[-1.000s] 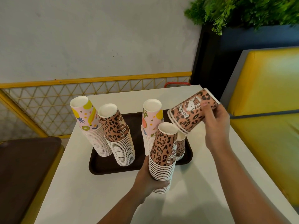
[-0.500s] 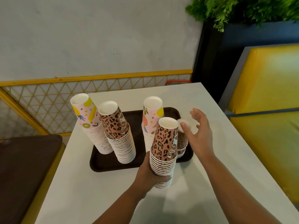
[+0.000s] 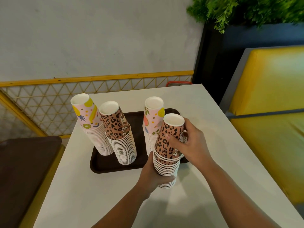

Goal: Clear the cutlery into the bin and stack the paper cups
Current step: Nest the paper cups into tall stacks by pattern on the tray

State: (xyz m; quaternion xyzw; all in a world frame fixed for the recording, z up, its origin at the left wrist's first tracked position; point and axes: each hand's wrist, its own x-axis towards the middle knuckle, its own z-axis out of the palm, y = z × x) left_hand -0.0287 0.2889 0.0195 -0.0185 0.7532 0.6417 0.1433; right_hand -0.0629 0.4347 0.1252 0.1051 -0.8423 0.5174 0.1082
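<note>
On the white table (image 3: pixel 82 195) a dark brown tray (image 3: pixel 105 167) bears three tall stacks of upturned paper cups: a pink fruit-print stack (image 3: pixel 92 125) at the left, a leopard-print stack (image 3: pixel 120 134) beside it, and another pink stack (image 3: pixel 153 119) further right. My left hand (image 3: pixel 153 176) grips the lower part of a fourth leopard-print stack (image 3: pixel 167 162) at the tray's front right edge. My right hand (image 3: pixel 192 145) wraps around this stack's top cup, thumb on its front. A short leopard stack behind is almost hidden by that hand. No cutlery or bin is in view.
A yellow padded bench (image 3: pixel 271 104) runs along the table's right side. A dark seat (image 3: pixel 24 170) lies to the left. A yellow lattice railing (image 3: pixel 49 99) and a red handle (image 3: pixel 179 83) stand behind the table, with a plant (image 3: pixel 246 10) at top right.
One second ago my right hand held a few leopard cups tilted in the air; it then let go near the short rear stack. Now it grips the top of the stack in my left hand.
</note>
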